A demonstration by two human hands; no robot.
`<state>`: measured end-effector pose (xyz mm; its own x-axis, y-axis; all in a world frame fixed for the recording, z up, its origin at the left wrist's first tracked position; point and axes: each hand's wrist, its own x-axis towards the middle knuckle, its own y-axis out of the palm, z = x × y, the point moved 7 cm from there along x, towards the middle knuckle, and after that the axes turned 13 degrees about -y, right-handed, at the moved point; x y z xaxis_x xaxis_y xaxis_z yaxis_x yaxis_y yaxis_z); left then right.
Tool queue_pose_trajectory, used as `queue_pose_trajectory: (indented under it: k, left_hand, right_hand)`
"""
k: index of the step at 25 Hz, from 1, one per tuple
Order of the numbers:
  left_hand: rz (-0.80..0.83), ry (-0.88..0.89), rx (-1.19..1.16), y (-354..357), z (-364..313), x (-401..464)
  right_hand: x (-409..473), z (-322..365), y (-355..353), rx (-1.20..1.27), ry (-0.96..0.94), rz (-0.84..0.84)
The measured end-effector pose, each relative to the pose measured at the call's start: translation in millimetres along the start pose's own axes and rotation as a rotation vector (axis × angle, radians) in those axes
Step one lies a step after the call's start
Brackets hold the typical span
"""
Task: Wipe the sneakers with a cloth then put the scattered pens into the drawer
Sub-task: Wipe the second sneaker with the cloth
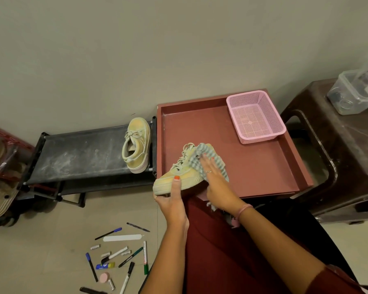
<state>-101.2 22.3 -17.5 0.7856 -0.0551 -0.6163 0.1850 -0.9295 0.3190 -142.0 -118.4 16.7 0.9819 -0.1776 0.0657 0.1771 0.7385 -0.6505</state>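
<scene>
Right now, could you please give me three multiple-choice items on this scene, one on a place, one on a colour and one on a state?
1. Where is the second sneaker?
A. in the pink basket
B. on the black rack
C. on the floor among the pens

2. What colour is the basket?
A. pink
B. blue
C. white

3. What is the right hand doing?
A. hanging idle
B. holding a pen
C. pressing the cloth onto the sneaker

Answers:
1. B, it lies on its side on the black rack by the wall.
2. A, its mesh walls are pink.
3. C, it lies flat on the checked cloth over the held sneaker, which the left hand steadies at the toe.
</scene>
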Motion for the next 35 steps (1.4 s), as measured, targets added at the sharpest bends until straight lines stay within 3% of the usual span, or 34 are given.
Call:
queue_pose_trajectory:
  k: [3, 6, 9, 12, 14, 20, 23, 26, 30, 35]
  left_hand:
    - [-0.04, 0.013, 0.055, -3, -2, 2]
    - [-0.072, 0.002, -0.019, -7, -2, 1]
    - [-0.057, -0.057, -0.108, -4, 0, 1]
    - [-0.057, -0.06, -0.125, -4, 0, 0]
    - [-0.066, -0.064, -0.132, -4, 1, 0]
    - [-0.07, -0.027, -0.11, -5, 0, 4]
    - [-0.075, -0.055, -0.133, -7, 0, 3]
    - [-0.079, -0.095, -0.156, -10, 1, 5]
    - [-0.088, -0.138, -0.213, -15, 1, 5]
    - [-0.059, -0.19, -0.239, -7, 4, 4]
  right_hand:
    - [-15, 52, 21, 0.027, -0.227, 0.078]
    - [-23, 24, 14, -0.147, -0.36, 0.046]
    - [-9, -39, -3, -0.234, -0.189, -0.001]
    - [12, -82, -10, -0.083, 0.179, -0.029]
    - [17, -80, -8, -0.053, 0.261, -0.027]
    - [-20, 23, 13, -0.109, -0.212, -0.005]
    - [-2, -22, -5, -0.252, -0.112, -0.005]
    - [22, -69, -20, 0.012, 0.151, 0.055]
    - [27, -66, -35, 0.439, 0.306, 0.143]
    - [8, -58, -48, 0.644, 0.346, -0.092]
